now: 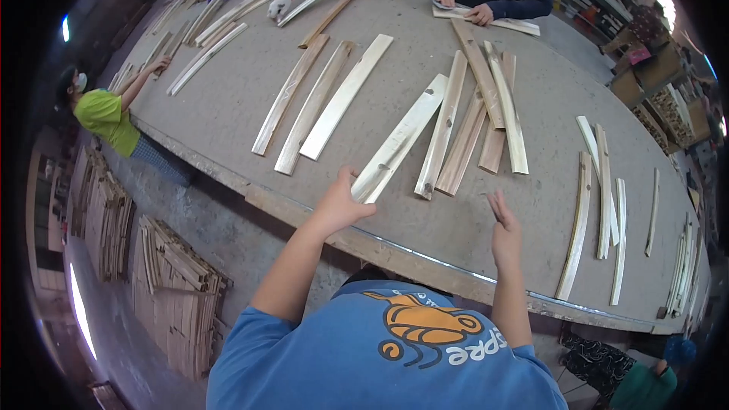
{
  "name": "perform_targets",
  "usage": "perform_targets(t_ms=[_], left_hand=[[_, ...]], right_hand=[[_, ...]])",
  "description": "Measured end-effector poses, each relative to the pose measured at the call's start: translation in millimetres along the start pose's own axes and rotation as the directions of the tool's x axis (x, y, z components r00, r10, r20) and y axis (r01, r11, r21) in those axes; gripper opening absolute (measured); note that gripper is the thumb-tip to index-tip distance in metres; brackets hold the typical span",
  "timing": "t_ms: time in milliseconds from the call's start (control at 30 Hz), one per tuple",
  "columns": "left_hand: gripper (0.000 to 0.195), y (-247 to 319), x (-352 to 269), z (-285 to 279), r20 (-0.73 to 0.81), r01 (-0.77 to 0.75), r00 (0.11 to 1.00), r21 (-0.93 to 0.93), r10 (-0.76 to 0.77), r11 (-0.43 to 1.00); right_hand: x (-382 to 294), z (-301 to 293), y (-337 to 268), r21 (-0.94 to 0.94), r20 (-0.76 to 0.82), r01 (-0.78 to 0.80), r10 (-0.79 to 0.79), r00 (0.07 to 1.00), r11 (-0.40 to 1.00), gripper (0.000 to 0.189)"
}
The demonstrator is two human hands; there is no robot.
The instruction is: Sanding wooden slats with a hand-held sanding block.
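Note:
My left hand (344,202) grips the near end of a pale wooden slat (401,139) with dark knots. The slat slants away across the table, its far end by a brown-edged slat (444,125). My right hand (504,228) is raised over the table's near side, holding nothing, its fingers extended. Just beyond it lie a reddish slat (464,148) and a loose group of crossed slats, among them a pale one (507,108) and a brown one (481,74). To the left of my held slat, a wide pale slat (347,97) lies beside two darker-edged ones (316,105).
The large table (421,239) has a metal-trimmed near edge. More slats (603,193) lie at the right. Across the table, co-workers handle slats, one with a gloved hand (279,8). A person in a yellow-green shirt (105,119) stands at the left end. Wood stacks (176,302) stand on the floor.

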State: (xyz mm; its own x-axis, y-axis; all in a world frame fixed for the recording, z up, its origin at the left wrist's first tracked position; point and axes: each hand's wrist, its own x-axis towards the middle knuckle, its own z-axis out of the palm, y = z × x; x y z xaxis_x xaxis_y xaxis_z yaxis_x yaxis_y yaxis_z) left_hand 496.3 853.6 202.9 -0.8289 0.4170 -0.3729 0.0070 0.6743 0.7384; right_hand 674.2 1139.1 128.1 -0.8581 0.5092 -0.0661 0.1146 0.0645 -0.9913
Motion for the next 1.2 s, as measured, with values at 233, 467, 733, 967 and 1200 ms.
perform_targets(t_ms=[233,467,733,967,1200], left_hand=[[0.116,0.7,-80.9,14.2,-0.04,-0.144,0.99,-0.275,0.139,0.95],[0.112,-2.2,-113.5,28.0,-0.056,-0.085,0.996,-0.386,0.068,0.919],[0.103,-21.5,-185.9,7.0,-0.031,-0.021,0.999,-0.219,0.015,0.975],[0.101,-20.3,-227.2,10.7,-0.034,0.156,0.986,-0.168,-0.164,0.973],[0.092,-22.8,-233.1,17.5,-0.076,0.136,0.985,-0.182,-0.152,0.974]], right_hand=[[-12.1,109.5,-67.1,-0.165,0.706,0.852,-0.544,0.454,0.497,0.061],[-8.9,104.4,-70.3,-0.083,0.829,0.891,-0.465,0.311,0.446,0.07],[82.0,85.6,-16.5,-0.571,0.54,0.648,-0.365,0.759,0.504,0.057],[78.0,121.3,1.3,-0.423,0.744,0.862,-0.437,0.506,0.278,0.061],[38.0,122.1,-25.3,-0.138,0.865,0.917,-0.405,0.295,0.374,0.068]])
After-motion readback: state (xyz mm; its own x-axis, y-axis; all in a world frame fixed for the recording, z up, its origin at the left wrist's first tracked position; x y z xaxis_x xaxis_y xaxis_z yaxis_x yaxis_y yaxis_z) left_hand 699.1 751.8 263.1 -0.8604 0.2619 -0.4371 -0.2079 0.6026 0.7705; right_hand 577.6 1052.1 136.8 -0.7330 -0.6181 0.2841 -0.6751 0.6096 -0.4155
